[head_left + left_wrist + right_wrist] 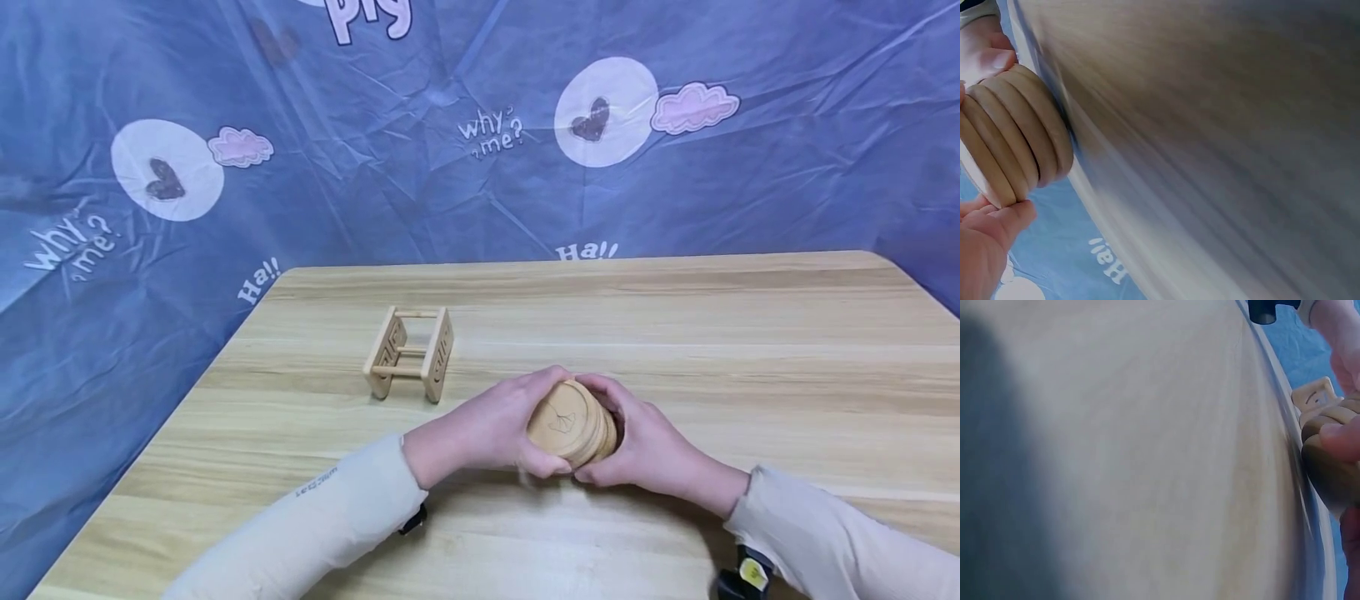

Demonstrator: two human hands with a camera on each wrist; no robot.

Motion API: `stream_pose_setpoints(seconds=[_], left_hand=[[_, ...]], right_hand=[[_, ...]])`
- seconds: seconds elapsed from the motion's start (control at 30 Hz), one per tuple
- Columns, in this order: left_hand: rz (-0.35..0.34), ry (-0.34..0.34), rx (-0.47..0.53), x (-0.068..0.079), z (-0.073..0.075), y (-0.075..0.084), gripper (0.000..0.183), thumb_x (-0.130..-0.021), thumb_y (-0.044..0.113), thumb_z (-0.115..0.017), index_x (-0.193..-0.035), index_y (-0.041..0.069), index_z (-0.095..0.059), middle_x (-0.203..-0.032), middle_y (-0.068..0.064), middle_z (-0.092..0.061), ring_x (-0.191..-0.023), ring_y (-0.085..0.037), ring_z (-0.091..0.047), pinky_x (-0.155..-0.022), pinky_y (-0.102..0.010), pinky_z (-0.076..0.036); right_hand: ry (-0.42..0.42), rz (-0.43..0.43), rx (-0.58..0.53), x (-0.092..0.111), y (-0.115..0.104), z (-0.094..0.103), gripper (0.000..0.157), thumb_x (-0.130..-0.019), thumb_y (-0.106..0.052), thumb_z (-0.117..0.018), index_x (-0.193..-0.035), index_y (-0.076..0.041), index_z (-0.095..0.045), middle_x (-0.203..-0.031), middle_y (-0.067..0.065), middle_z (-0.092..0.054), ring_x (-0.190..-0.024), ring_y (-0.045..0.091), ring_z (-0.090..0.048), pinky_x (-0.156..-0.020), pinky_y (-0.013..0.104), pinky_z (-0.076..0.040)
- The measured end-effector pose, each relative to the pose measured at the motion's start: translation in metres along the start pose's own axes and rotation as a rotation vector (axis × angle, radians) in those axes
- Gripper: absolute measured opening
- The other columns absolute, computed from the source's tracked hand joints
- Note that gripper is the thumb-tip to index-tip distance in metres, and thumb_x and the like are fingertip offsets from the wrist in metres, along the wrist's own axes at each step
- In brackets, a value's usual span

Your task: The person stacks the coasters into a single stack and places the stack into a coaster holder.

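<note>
A stack of several round wooden coasters (564,423) is held tilted between both hands above the front middle of the table. Its top disc bears a thin line drawing. My left hand (510,425) grips the stack from the left, thumb at the near side and fingers at the far side. From the right, my right hand (645,442) grips the rear discs in the same way. The left wrist view shows the coasters (1019,131) edge-on, pressed face to face. In the right wrist view the stack (1325,469) is partly cut off.
A small wooden rack (438,357) with cut-out side panels and crossbars stands farther back, left of the hands. The wood-grain table (675,317) extends to a blue printed cloth (420,183) behind it. A black device (744,575) is on the right wrist.
</note>
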State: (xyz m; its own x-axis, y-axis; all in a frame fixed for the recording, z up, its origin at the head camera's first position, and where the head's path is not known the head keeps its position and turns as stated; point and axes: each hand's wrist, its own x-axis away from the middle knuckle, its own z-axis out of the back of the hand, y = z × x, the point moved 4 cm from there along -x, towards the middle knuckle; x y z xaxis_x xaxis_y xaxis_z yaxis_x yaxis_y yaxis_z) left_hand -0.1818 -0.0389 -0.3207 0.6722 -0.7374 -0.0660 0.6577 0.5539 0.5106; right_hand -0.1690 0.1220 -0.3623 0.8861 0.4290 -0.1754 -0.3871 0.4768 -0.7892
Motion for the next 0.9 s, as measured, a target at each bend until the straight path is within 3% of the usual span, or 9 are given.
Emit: stream_pose_setpoints(seconds=[0.13, 0.33, 0.53, 0.6, 0.7, 0.8, 0.9], left_hand=[[0.002, 0.006, 0.023, 0.001, 0.0, -0.004, 0.08, -0.063, 0.034, -0.083, -0.127, 0.017, -0.039, -0.115, 0.003, -0.057, -0.1, -0.007, -0.055, -0.088, -0.018, -0.046], [0.016, 0.037, 0.025, 0.002, 0.0, -0.008, 0.08, -0.06, 0.035, -0.084, -0.126, 0.016, -0.041, -0.113, 0.002, -0.058, -0.099, -0.008, -0.055, -0.087, -0.019, -0.047], [0.022, 0.051, 0.055, 0.0, 0.001, -0.01, 0.078, -0.059, 0.033, -0.084, -0.124, 0.017, -0.043, -0.112, 0.003, -0.058, -0.099, -0.007, -0.055, -0.087, -0.018, -0.046], [0.034, 0.05, 0.075, 0.0, 0.001, -0.012, 0.078, -0.059, 0.032, -0.085, -0.123, 0.017, -0.043, -0.112, 0.003, -0.058, -0.099, -0.007, -0.055, -0.086, -0.019, -0.046], [0.045, 0.042, 0.084, 0.0, 0.002, -0.013, 0.082, -0.058, 0.031, -0.085, -0.126, 0.015, -0.042, -0.114, 0.002, -0.057, -0.1, -0.009, -0.055, -0.087, -0.019, -0.047], [0.055, 0.025, 0.083, 0.001, 0.003, -0.014, 0.086, -0.058, 0.03, -0.085, -0.129, 0.013, -0.039, -0.116, -0.001, -0.056, -0.101, -0.011, -0.055, -0.088, -0.021, -0.046], [0.069, 0.001, 0.081, 0.002, 0.004, -0.016, 0.09, -0.058, 0.029, -0.085, -0.132, 0.011, -0.036, -0.118, -0.004, -0.055, -0.102, -0.012, -0.054, -0.089, -0.021, -0.046]], right_hand=[[-0.013, -0.062, -0.166, 0.0, 0.004, 0.0, 0.1, -0.053, -0.017, -0.089, -0.135, -0.001, -0.035, -0.127, 0.014, -0.056, -0.108, 0.008, -0.053, -0.091, 0.011, -0.039], [-0.088, -0.168, -0.5, -0.001, 0.01, -0.009, 0.098, -0.057, -0.002, -0.084, -0.138, 0.005, -0.028, -0.13, 0.023, -0.049, -0.106, 0.013, -0.056, -0.088, 0.02, -0.048], [-0.231, -0.126, -0.681, 0.0, 0.016, -0.014, 0.105, -0.065, 0.004, -0.076, -0.145, 0.004, -0.009, -0.134, 0.027, -0.038, -0.11, 0.013, -0.053, -0.092, 0.023, -0.047], [-0.271, -0.101, -0.718, 0.0, 0.018, -0.013, 0.105, -0.067, 0.006, -0.074, -0.145, 0.005, -0.004, -0.134, 0.027, -0.037, -0.111, 0.013, -0.053, -0.092, 0.025, -0.047], [-0.288, -0.071, -0.72, -0.001, 0.019, -0.013, 0.098, -0.068, 0.006, -0.073, -0.143, 0.007, -0.01, -0.129, 0.02, -0.046, -0.109, 0.013, -0.055, -0.092, 0.025, -0.047], [-0.27, -0.053, -0.696, -0.002, 0.018, -0.014, 0.089, -0.068, 0.005, -0.074, -0.139, 0.011, -0.02, -0.119, 0.009, -0.056, -0.106, 0.013, -0.057, -0.091, 0.024, -0.048], [-0.237, -0.047, -0.672, -0.003, 0.016, -0.014, 0.087, -0.067, 0.004, -0.075, -0.137, 0.012, -0.024, -0.117, 0.012, -0.057, -0.103, 0.013, -0.059, -0.089, 0.024, -0.049]])
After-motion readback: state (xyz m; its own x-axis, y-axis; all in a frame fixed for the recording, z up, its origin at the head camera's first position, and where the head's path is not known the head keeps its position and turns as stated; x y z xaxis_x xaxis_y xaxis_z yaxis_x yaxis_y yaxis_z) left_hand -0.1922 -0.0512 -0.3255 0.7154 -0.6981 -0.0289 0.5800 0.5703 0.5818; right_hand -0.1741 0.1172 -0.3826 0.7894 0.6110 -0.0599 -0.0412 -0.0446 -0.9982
